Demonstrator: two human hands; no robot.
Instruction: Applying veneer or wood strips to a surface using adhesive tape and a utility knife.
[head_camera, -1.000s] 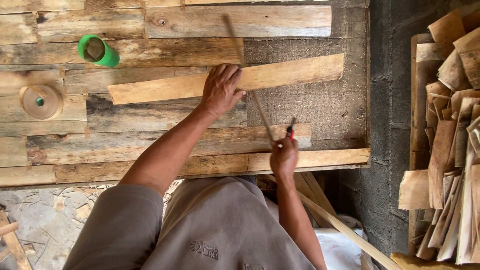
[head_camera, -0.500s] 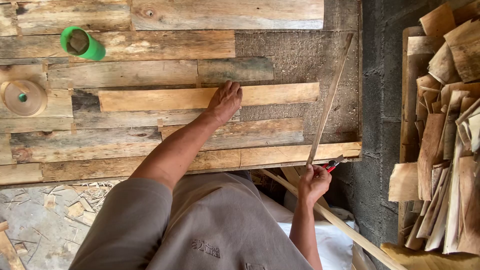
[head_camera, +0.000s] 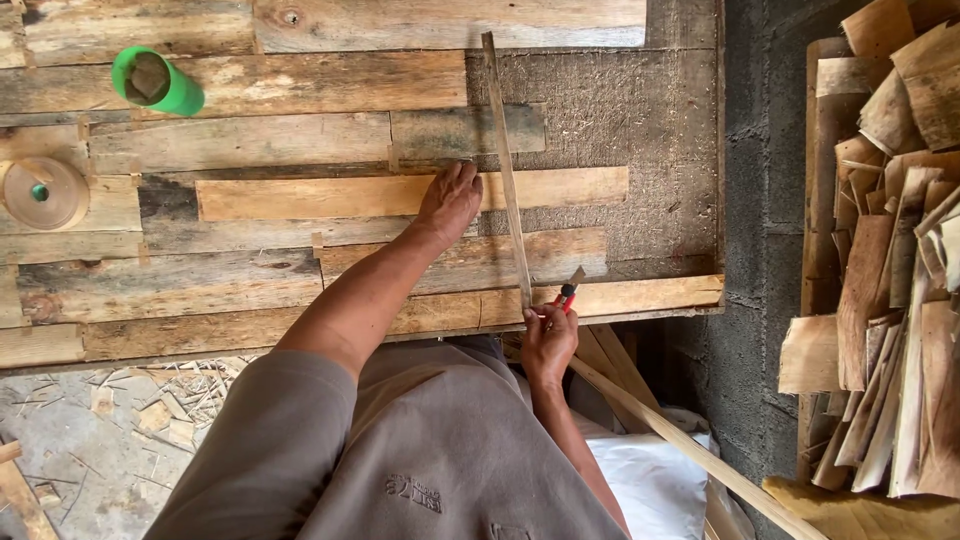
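Grey block wall (head_camera: 770, 200), rough plank workbench (head_camera: 250, 290), chip-strewn concrete floor (head_camera: 70, 440).

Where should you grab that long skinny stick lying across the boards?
Probably at its near end, coming from the bench's near edge, where the right hand already pinches it. The thin strip lies flat and runs away across the plank, so its far end is a longer reach.

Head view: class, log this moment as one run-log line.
left hand: flat on pale plank | right hand: holds thin strip, red-handled tool | surface: plank bench
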